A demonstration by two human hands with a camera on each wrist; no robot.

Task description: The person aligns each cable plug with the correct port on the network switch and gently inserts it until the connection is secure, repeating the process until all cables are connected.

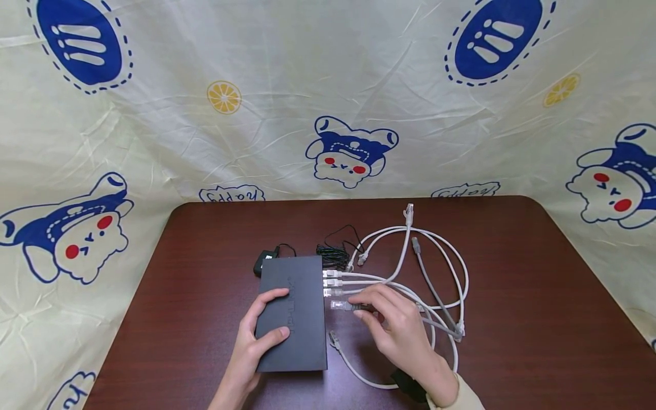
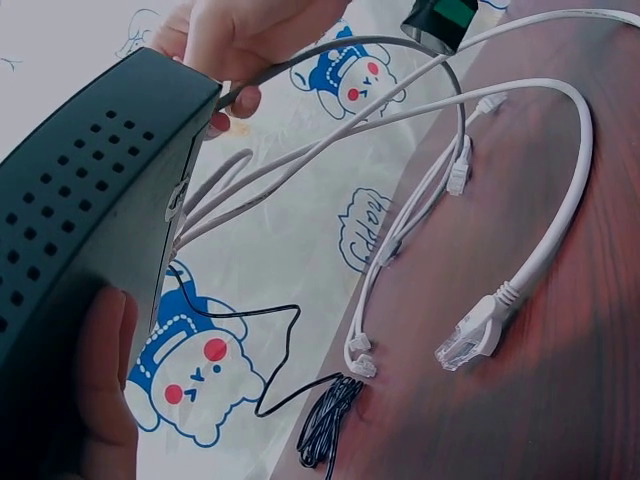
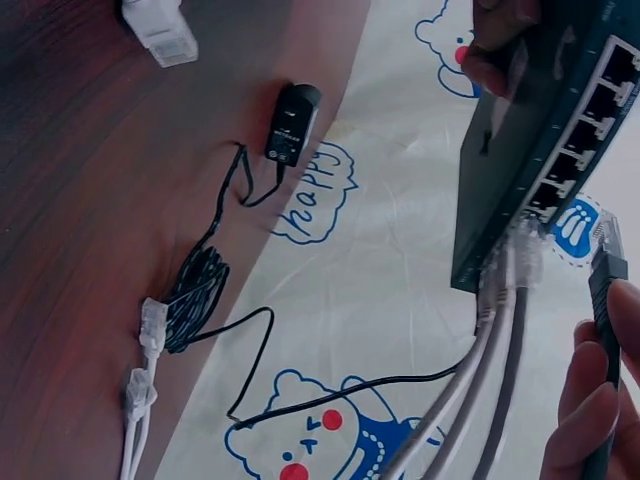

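Note:
In the head view, my left hand [image 1: 248, 344] grips the left side of a dark grey network switch [image 1: 304, 344], with two digits over its face. Three Ethernet cables [image 1: 353, 282] are plugged into adjacent ports on its right edge. Just below them, my right hand [image 1: 397, 324] pinches a grey Ethernet cable [image 1: 357, 307] behind its clear plug [image 1: 339, 306], which points at the switch. In the right wrist view that plug [image 3: 607, 235] stands apart from the switch, beside a row of open ports [image 3: 585, 130]. The left hand's far fingers are partly hidden behind the switch.
A black power adapter [image 1: 265, 261] and a bundled black cord [image 1: 333, 256] lie behind the switch on the brown table [image 1: 533, 296]. White cables [image 1: 463, 267] loop to the right. One loose plug [image 1: 333, 339] lies near the switch's lower right corner.

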